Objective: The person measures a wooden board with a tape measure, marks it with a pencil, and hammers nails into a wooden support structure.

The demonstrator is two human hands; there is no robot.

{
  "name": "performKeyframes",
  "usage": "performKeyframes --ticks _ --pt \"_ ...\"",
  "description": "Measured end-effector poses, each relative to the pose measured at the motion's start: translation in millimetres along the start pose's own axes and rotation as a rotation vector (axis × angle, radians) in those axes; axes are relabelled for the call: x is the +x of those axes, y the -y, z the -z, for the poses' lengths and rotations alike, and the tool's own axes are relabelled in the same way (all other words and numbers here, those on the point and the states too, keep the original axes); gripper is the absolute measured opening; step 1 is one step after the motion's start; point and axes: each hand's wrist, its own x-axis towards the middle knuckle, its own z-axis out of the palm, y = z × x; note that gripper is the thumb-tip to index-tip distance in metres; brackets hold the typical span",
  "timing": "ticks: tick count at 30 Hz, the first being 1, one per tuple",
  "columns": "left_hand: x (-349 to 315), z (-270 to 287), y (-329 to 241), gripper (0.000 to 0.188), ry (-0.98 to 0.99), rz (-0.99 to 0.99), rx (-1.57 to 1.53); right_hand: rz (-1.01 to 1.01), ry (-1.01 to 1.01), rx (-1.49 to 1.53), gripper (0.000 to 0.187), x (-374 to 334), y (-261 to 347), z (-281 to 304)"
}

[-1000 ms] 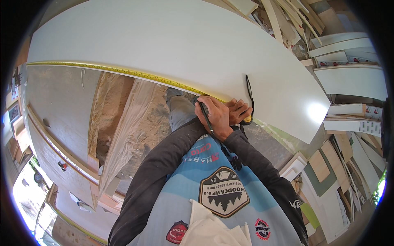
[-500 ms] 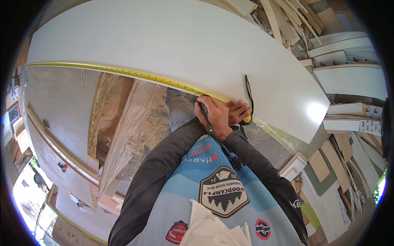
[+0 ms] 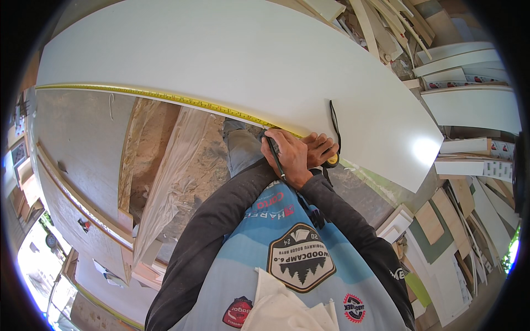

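Tape measure, case mostly hidden, board cropped

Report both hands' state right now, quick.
Left hand: closed on the tape measure, partly hidden.
Right hand: closed, holding a slim dark pencil-like tool.

Bright daylight; glare on white board; edges bent, corners black.

The tape-measure blade is showing yellow with dark graduations, the panel is gleaming white, the strap is looking black, and the shirt is displaying wavy blue shades.
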Motion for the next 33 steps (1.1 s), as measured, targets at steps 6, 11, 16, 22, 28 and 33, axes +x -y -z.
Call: performKeyframes --ticks 6,11,16,22,28,33 --pt "0.1 1.5 0.6 0.04 0.008 -0.009 0.009 0.018 0.004 -0.003 0.019 0.4 -0.3 1.0" --pt "1.2 3.1 1.9 0.039 0.011 -0.01 -0.013 -0.002 0.004 -0.002 0.022 -0.7 -1.1 -0.5" --pt "1.5 3.9 1.6 0.039 0.003 -0.005 -0.014 0.007 -0.007 -0.003 0.022 -1.3 -1.9 -1.7" --pt "0.9 2.1 2.4 0.038 0.001 -0.016 -0.019 0.03 -0.004 0.001 0.022 -1.0 -2.4 -0.3" --pt "0.1 -0.2 0.3 0.038 -0.008 0.0 -0.009 0.0 -0.018 -0.006 0.021 -0.8 -1.2 -1.4" --pt "0.4 3.1 2.5 0.038 0.031 -0.04 0.023 0.012 -0.028 -0.001 0.021 -3.4 -4.4 -2.9"
